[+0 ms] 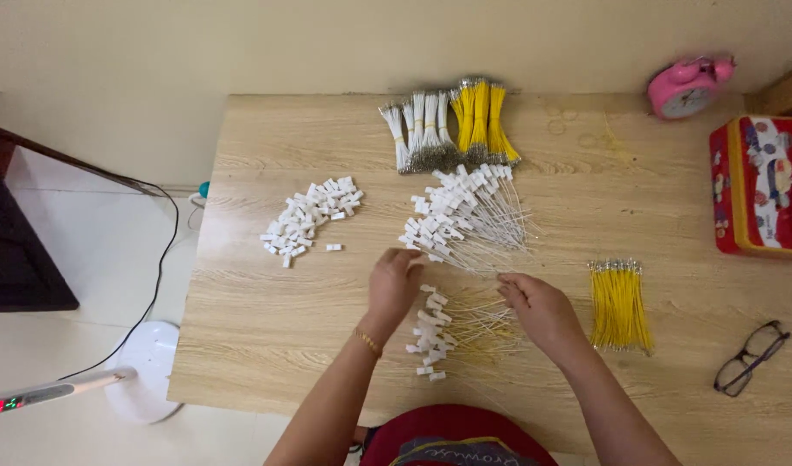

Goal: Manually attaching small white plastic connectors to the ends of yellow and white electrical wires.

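My left hand (394, 285) rests on the wooden table (267, 319), fingers curled at the near edge of a pile of white wires with white connectors (465, 216); it seems to pinch one. My right hand (538, 306) pinches the thin end of a wire at the same pile's lower edge. Between my hands lies a smaller heap of yellow wires with white connectors (452, 332). A loose pile of white plastic connectors (310, 220) lies to the left. A flat bunch of yellow wires (619, 306) lies right of my right hand.
Bundles of white wires (418, 129) and yellow wires (482, 121) lie at the table's far edge. A pink alarm clock (689, 86), a red tin box (758, 185) and black glasses (750, 358) sit at the right. A white fan base (150, 367) stands on the floor at left.
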